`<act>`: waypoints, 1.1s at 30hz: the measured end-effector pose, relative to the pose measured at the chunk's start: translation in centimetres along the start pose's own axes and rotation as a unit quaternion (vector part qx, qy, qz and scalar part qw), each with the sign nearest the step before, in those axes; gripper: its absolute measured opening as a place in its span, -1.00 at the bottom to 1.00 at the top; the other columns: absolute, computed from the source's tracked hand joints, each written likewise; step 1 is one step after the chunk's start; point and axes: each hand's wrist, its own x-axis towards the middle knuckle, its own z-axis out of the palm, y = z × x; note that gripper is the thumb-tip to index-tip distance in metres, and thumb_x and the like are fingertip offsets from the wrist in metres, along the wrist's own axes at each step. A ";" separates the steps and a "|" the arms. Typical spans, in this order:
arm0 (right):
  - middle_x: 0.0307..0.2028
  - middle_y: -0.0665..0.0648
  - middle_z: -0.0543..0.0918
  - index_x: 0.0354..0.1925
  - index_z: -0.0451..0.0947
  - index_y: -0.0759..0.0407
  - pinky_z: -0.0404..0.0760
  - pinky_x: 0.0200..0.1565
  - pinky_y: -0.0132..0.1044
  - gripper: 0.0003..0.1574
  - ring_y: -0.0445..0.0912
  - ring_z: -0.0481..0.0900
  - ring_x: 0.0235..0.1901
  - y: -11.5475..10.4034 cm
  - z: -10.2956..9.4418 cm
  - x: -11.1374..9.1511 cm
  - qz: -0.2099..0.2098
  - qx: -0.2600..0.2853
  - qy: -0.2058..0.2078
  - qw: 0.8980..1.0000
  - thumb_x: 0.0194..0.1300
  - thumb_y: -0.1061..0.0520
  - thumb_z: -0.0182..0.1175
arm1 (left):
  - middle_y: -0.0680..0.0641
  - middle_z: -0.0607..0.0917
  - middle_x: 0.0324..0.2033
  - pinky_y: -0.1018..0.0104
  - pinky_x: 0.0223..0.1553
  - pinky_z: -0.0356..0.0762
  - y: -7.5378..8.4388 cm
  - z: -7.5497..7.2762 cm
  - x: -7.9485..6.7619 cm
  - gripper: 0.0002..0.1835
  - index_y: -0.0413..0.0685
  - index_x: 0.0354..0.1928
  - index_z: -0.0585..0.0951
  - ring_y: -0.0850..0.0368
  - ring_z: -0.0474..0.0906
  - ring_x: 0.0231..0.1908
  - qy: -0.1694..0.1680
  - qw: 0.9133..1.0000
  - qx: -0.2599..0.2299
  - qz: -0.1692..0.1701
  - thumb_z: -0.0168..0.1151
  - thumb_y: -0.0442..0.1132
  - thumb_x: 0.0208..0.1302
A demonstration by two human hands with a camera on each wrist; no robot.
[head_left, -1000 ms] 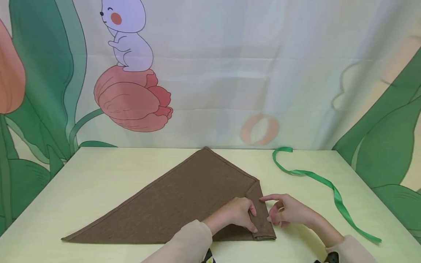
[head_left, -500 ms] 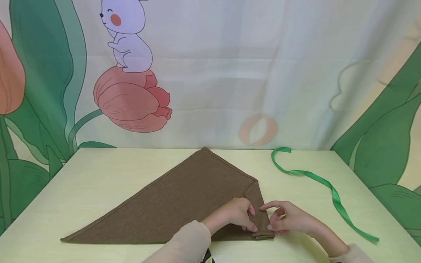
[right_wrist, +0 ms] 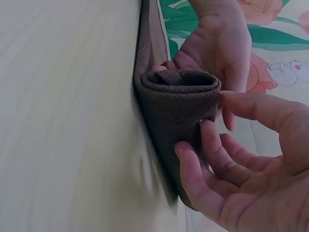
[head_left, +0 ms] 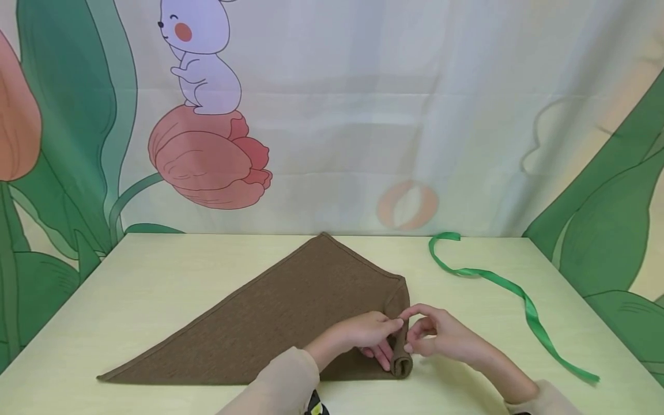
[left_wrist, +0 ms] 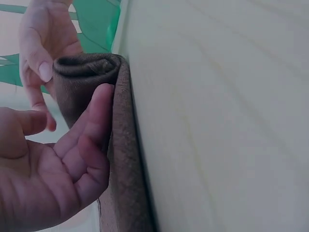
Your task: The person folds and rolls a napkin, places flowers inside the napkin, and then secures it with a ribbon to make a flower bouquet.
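head view: brown cloth [head_left: 270,314] lies flat on pale table [head_left: 181,276], centre to right, long pt at near left, peak at far edge. matte, a bit mottled, w/ stitched hem along its far sides; shape roughly triangular. its right side is coiled into a roll [head_left: 400,346], a hollow tube w/ open end facing near side; layers of the same cloth sit inside, inner ones dark & hard to make out.

left hand [head_left: 370,331] is on left side of roll: fingers mostly extended, tips against it, thumb apart from them, up by the top. right hand [head_left: 446,334] is on right side: fingers loosely bent & spread, tips touching outer face, not clamped. left wrist view: roll covers part of right hand; right wrist view: it hides most of left fingertips.

green ribbon [head_left: 531,316], thin, smooth, slightly shiny, curves & twists on table right of cloth, well apart from both hands. bkgd: soft printed curtain [head_left: 332,144] w/ white rabbit [head_left: 212,80] on pink tulip [head_left: 207,161]; rabbit's top cut off. beige sleeves [head_left: 282,374] & dark/yellow item [head_left: 315,403] by left wrist also cut off at near edge; can't tell what the latter is.
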 end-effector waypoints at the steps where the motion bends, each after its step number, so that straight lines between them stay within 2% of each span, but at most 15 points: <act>1: -0.43 0.12 0.55 0.04 0.29 0.36 0.53 -0.32 -0.25 -0.44 -0.06 0.52 -0.31 -0.2 0.2 0.1 -0.007 -0.005 0.003 1.000 0.10 0.22 0.26 | -0.20 0.68 -0.58 0.42 -0.62 0.28 -0.1 -0.1 -0.1 -0.56 -0.22 -0.05 0.52 0.01 0.66 -0.51 0.000 1.000 -0.005 0.003 -0.15 0.00 0.39; 4: -0.42 0.13 0.57 0.02 0.31 0.36 0.52 -0.29 -0.28 -0.45 -0.09 0.53 -0.29 -0.6 0.8 0.5 -0.026 -0.020 0.009 0.999 0.10 0.20 0.28 | -0.23 0.66 -0.60 0.43 -0.65 0.27 -0.4 -0.2 -0.4 -0.66 -0.15 -0.25 0.57 0.03 0.65 -0.55 0.006 1.000 -0.018 0.009 -0.04 -0.02 0.34; 7: -0.38 0.15 0.56 0.01 0.32 0.36 0.53 -0.29 -0.27 -0.46 -0.12 0.55 -0.30 -0.7 1.2 0.7 -0.031 -0.020 0.016 0.999 0.09 0.22 0.27 | -0.20 0.66 -0.61 0.45 -0.67 0.29 -0.7 -0.4 -0.7 -0.78 -0.16 -0.34 0.53 0.05 0.63 -0.57 0.014 1.000 -0.025 0.012 0.06 -0.13 0.28; 9: -0.35 0.17 0.54 0.02 0.32 0.36 0.54 -0.31 -0.23 -0.49 -0.11 0.56 -0.31 -0.7 1.3 0.8 -0.023 -0.007 0.015 1.000 0.10 0.27 0.23 | -0.17 0.65 -0.60 0.43 -0.64 0.34 -0.8 -0.6 -1.0 -0.76 -0.26 -0.18 0.50 0.05 0.63 -0.55 0.023 0.999 -0.027 0.007 0.10 -0.20 0.25; 12: -0.34 0.17 0.49 0.02 0.31 0.37 0.55 -0.36 -0.21 -0.49 -0.09 0.56 -0.34 -0.5 1.3 0.8 -0.008 0.014 0.006 1.000 0.06 0.36 0.17 | -0.17 0.65 -0.61 0.38 -0.58 0.41 -0.9 -1.0 -1.5 -0.54 -0.40 0.06 0.35 0.07 0.61 -0.56 0.043 0.999 -0.011 0.002 0.18 -0.28 0.18; 14: -0.36 0.15 0.49 0.01 0.32 0.38 0.53 -0.41 -0.25 -0.51 -0.10 0.54 -0.39 -0.3 1.3 0.8 0.000 0.019 -0.003 1.000 0.07 0.36 0.16 | -0.15 0.65 -0.63 0.35 -0.54 0.45 -0.9 -1.1 -1.9 -0.38 -0.42 0.17 0.23 0.08 0.59 -0.57 0.058 0.998 0.007 -0.001 0.23 -0.29 0.14; 20: -0.39 0.12 0.50 -0.01 0.35 0.37 0.47 -0.50 -0.31 -0.55 -0.11 0.50 -0.47 0.4 1.5 0.9 0.015 0.014 -0.035 0.999 0.13 0.29 0.20 | -0.01 0.61 -0.72 0.31 -0.39 0.47 -1.2 -1.3 -2.7 -0.21 -0.35 0.21 0.17 0.16 0.56 -0.65 0.109 0.990 0.084 0.011 0.39 -0.27 -0.01; 23: -0.40 0.12 0.50 -0.01 0.37 0.35 0.47 -0.50 -0.30 -0.56 -0.11 0.51 -0.46 0.5 1.6 0.9 0.015 0.011 -0.046 0.999 0.13 0.30 0.20 | 0.04 0.59 -0.74 0.34 -0.40 0.45 -1.1 -1.3 -3.0 -0.08 -0.34 0.26 0.10 0.21 0.53 -0.67 0.131 0.983 0.129 0.019 0.44 -0.25 -0.08; 25: -0.40 0.12 0.51 -0.01 0.38 0.33 0.48 -0.50 -0.29 -0.57 -0.10 0.52 -0.43 0.6 1.7 0.9 0.014 0.006 -0.051 0.999 0.13 0.31 0.19 | 0.06 0.57 -0.75 0.37 -0.48 0.43 -1.0 -1.3 -3.2 -0.01 -0.34 0.29 0.04 0.22 0.51 -0.69 0.140 0.978 0.152 0.021 0.46 -0.24 -0.11; 30: -0.39 0.15 0.52 0.01 0.38 0.32 0.47 -0.50 -0.28 -0.57 -0.04 0.55 -0.36 0.5 1.9 1.1 0.018 0.007 -0.056 0.998 0.12 0.34 0.16 | 0.08 0.55 -0.79 0.41 -0.51 0.41 -1.0 -1.5 -3.4 0.07 -0.23 0.35 -0.03 0.25 0.49 -0.71 0.138 0.974 0.175 0.035 0.47 -0.26 -0.14; 33: -0.40 0.14 0.52 0.01 0.37 0.33 0.45 -0.52 -0.31 -0.57 -0.08 0.55 -0.43 0.5 2.1 1.2 0.013 0.005 -0.059 0.998 0.13 0.33 0.16 | 0.09 0.54 -0.79 0.42 -0.51 0.39 -1.2 -1.7 -3.4 -0.06 -0.14 0.30 0.12 0.23 0.50 -0.72 0.121 0.974 0.184 0.045 0.46 -0.27 -0.12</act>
